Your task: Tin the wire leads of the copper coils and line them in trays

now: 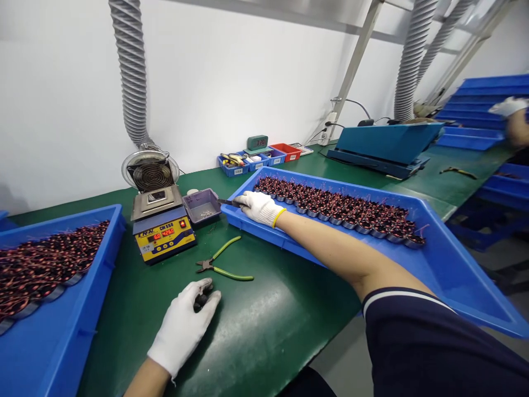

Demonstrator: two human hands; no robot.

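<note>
My left hand (185,320), in a white glove with greyed fingertips, is low over the green table, its fingers curled around a small black part (201,301) that is mostly hidden. Just beyond it lie green-handled cutting pliers (211,263), jaws to the left and handles spread. My right hand (258,207), also gloved, reaches across to the near left corner of a blue tray (285,241). A thin dark tool (227,202) sticks out from its fingers toward a small purple-grey bin (203,206) with light bits inside. Rows of round black parts with reddish wires (339,207) fill the tray's back.
A yellow-fronted solder pot (165,237) stands left of the bin, beneath a ducted fan (154,172). Another blue tray (103,259) of wired parts is at left. Small blue boxes (234,168) and a clock (257,143) line the wall. A co-worker's gloved hand (509,106) appears far right.
</note>
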